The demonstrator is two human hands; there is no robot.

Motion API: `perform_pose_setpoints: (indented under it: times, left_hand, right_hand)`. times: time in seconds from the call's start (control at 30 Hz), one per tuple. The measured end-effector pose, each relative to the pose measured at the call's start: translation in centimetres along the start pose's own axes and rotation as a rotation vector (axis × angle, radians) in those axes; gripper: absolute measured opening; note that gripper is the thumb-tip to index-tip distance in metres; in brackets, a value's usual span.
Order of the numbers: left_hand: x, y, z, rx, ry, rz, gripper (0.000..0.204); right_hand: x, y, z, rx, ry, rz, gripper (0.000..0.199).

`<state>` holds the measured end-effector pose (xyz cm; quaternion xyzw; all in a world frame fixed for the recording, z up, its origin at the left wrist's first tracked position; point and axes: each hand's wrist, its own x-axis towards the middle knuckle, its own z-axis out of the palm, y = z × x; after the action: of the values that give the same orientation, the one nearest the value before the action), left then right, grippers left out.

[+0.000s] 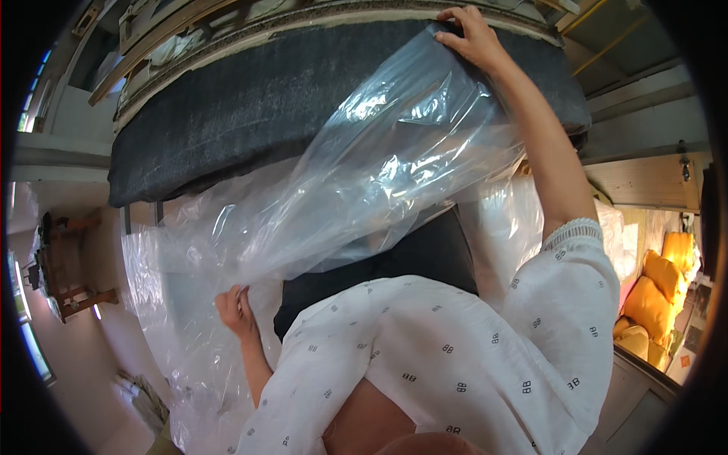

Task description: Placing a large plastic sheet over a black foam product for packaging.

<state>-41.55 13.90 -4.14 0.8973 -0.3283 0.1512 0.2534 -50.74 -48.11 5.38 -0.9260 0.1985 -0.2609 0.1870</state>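
Observation:
A large sheet of clear plastic film [356, 171] stretches slantwise between my hands, shiny and creased. My right hand [474, 39], reaching far out at the upper right, pinches one edge of it over the far side of a dark cloth-covered work surface [227, 106]. Low at the left, close to my body, my left hand [236, 309] is closed on another edge of the film. More of the plastic hangs down in front of me and to the left. Part of the dark cloth lies hidden under the film.
Wooden rails [155, 49] run behind the far edge of the covered surface. On the right, beyond a pale wooden panel [644, 186], sit stacked yellow bundles [660, 292]. A brown wooden stand [80, 296] is at the far left.

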Motion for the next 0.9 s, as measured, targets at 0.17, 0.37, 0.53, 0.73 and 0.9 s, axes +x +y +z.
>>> perform_pose_setpoints:
  times: [0.17,0.37,0.53,0.73,0.9]
  left_hand:
    - [1.8,-1.5,1.9,-0.243,-0.18,-0.383,0.011]
    - [5.1,-5.0,0.3,-0.591,-0.183,-0.629,0.015]
    - [13.7,-5.9,-3.4,-1.046,0.257,-0.602,0.015]
    - [31.1,-2.1,0.8,-0.606,0.443,-0.21,0.023]
    - [36.9,-3.7,7.7,-0.467,0.3,-0.314,0.027]
  right_hand:
    - [1.9,0.0,-1.1,0.04,-0.151,-0.009,0.015]
    - [2.8,5.1,-0.7,0.381,-0.483,0.298,0.019]
    - [0.8,-3.4,-2.6,1.082,-0.025,0.289,0.018]
    - [0.9,1.8,-0.7,0.175,0.718,0.27,0.031]
    - [1.1,4.3,1.2,0.179,0.7,0.407,0.016]
